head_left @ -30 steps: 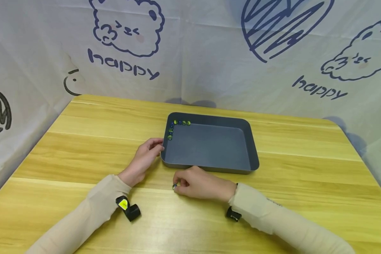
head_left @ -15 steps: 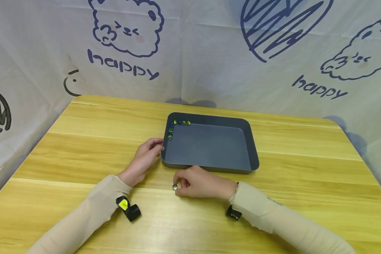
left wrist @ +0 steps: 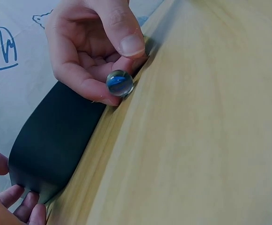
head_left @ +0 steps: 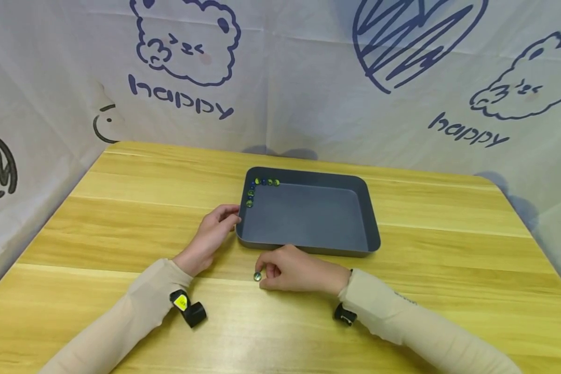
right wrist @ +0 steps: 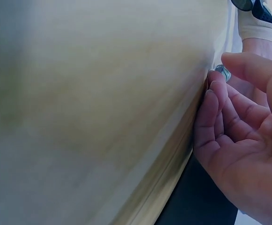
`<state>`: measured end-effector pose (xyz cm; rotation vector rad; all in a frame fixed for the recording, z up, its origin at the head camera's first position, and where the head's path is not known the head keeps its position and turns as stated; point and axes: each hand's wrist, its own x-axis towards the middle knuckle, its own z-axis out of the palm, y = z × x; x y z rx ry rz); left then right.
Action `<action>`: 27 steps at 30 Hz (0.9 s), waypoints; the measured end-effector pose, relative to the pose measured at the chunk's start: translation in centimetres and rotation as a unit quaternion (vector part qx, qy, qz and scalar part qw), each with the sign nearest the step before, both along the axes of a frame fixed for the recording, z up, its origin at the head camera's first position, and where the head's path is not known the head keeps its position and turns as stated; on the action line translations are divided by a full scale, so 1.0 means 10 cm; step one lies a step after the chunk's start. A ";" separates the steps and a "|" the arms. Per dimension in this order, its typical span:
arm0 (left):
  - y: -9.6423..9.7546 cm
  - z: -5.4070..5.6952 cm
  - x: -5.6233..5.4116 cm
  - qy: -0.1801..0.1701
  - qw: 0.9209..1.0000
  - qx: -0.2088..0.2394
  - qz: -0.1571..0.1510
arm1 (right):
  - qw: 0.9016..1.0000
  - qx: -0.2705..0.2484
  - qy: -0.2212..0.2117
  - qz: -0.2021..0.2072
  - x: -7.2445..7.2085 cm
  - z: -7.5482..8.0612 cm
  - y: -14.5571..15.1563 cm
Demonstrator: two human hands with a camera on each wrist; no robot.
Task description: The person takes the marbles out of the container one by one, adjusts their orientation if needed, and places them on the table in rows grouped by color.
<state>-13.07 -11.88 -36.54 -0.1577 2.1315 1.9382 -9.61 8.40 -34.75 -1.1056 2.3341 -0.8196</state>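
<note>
A glass marble [head_left: 257, 276] with a blue swirl sits on the table in front of the tray. My right hand [head_left: 292, 269] is around it, with the index fingertip beside the marble. In the left wrist view the thumb stands apart from the marble [left wrist: 120, 83], leaving a gap. At the left wall of the dark grey tray [head_left: 308, 248], my left hand [head_left: 209, 236] touches the outside with thumb and fingertips. Inside the tray, several marbles [head_left: 251, 193] line the back left corner, running along the left and back walls.
The wooden table [head_left: 135, 208] reaches back to a white cloth [head_left: 280, 93] with drawn animals and lettering. Each wrist carries a small black camera [head_left: 194, 313] on a band.
The thumb of my right hand has drawn slightly back from the marble, which shows more fully now. My left hand and the tray stay in place.
</note>
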 end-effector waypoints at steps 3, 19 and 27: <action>0.00 0.00 0.00 0.001 1.000 0.002 0.001 | 1.000 0.001 -0.001 -0.001 0.00 0.01 0.00; -0.01 0.04 -0.02 0.005 1.000 0.001 -0.001 | 0.999 0.001 0.026 -0.023 0.06 0.10 0.15; 0.00 0.02 0.02 -0.003 1.000 0.006 -0.002 | 0.998 -0.029 0.045 -0.042 0.13 0.24 0.24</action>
